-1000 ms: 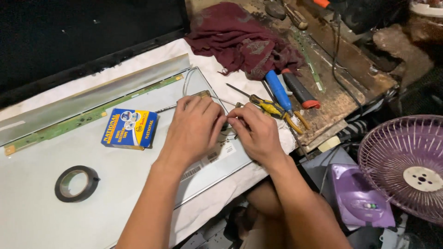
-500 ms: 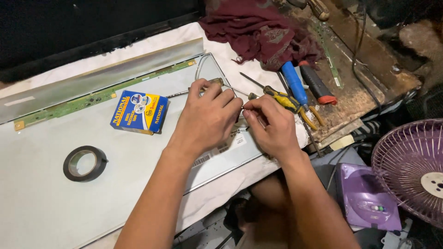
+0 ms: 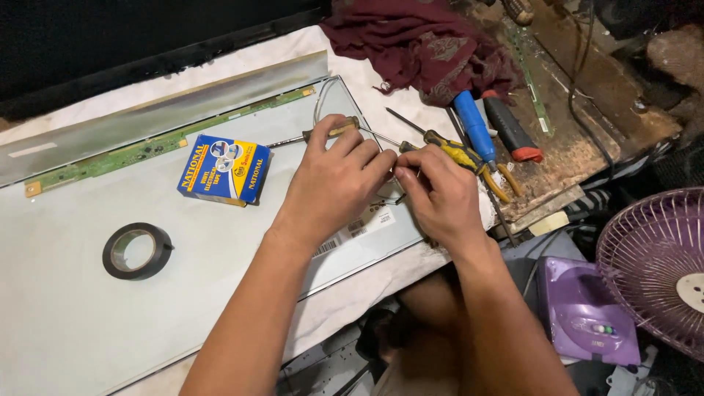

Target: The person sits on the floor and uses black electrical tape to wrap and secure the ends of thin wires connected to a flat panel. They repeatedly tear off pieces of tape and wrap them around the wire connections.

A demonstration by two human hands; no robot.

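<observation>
Head view, near to far. Both forearms come in from 6 o'clock and meet near frame centre over the right corner of a large pale flat panel lying on a white cloth.

Left hand: fingers curled, tips pressed down at the panel edge. Right hand: fingers drawn together, tips meeting the left hand's at about 3 o'clock of it. Whatever is pinched between them is hidden by the fingers; can't tell what it is or whether either hand really grips it. A barcode sticker sits on the panel just under the left palm.

At 9 o'clock of the left hand: roll of black tape, flat on the panel. At 10 o'clock: blue and yellow tape box, also on the panel. A screwdriver with a tan handle lies touching the left fingertips at 12 o'clock.

At 1 o'clock of the right hand: yellow-handled pliers, then a blue-handled tool and a black tool with a red end, side by side.

Farther: green circuit strip along the panel's top edge, maroon rag at 12 o'clock. At 4 o'clock: purple fan.
</observation>
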